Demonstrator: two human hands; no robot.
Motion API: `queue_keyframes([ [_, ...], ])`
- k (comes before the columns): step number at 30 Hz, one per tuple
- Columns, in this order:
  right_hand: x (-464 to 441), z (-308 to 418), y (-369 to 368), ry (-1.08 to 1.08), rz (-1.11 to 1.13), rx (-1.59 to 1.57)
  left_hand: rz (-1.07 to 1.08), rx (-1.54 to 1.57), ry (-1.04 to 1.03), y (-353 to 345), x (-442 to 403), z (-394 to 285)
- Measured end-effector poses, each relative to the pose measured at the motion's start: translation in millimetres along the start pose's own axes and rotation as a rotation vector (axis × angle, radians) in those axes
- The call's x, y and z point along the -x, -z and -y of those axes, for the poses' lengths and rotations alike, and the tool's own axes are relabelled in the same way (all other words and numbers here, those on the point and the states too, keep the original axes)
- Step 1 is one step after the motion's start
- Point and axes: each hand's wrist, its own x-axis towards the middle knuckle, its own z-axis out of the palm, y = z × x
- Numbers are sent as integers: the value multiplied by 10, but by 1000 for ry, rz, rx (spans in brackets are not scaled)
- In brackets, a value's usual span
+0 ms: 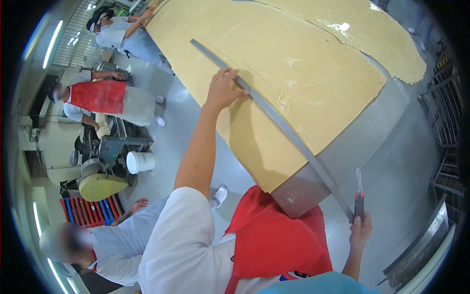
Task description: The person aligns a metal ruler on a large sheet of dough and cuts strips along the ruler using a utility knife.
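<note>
A large sheet of pale yellow dough (293, 73) lies on a metal table (306, 191). A long metal straightedge (279, 120) runs diagonally across it and past the table's edge. My left hand (225, 89) is closed around the straightedge towards its far end, over the dough. My right hand (361, 231) is closed on a knife (360, 201) with a black and red handle, its blade pointing up and away. The near end of the straightedge meets this hand; whether the fingers grip it too, I cannot tell. Thin straight lines mark the dough beside the straightedge.
A second dough sheet (382, 39) lies alongside. A person in a red apron (98, 96) stands by a machine at left; another person (125, 34) works at the table's far end. Close on my left is a third person (117, 240). Metal racks (443, 108) stand right.
</note>
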Motion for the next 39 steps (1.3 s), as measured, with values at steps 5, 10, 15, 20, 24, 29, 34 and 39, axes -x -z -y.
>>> queue_keyframes([
  [5,1,-1,6,11,8,38,2,-50,73,-129,-57,207],
  [10,6,39,7,14,14,68,33,-102,63,-154,-52,262],
  [15,10,191,20,41,18,111,-1,-164,37,-182,-137,353],
  [20,-27,347,87,-100,9,216,94,-182,-61,-51,-354,322],
  [24,-14,293,85,-103,5,97,149,-254,-90,-148,-405,294],
  [29,-24,287,86,-116,36,70,298,-409,92,-133,-368,132],
  [34,-67,312,105,-128,66,129,252,-386,75,-172,-368,177],
  [39,-94,299,104,-113,62,99,250,-380,63,-183,-398,182],
])
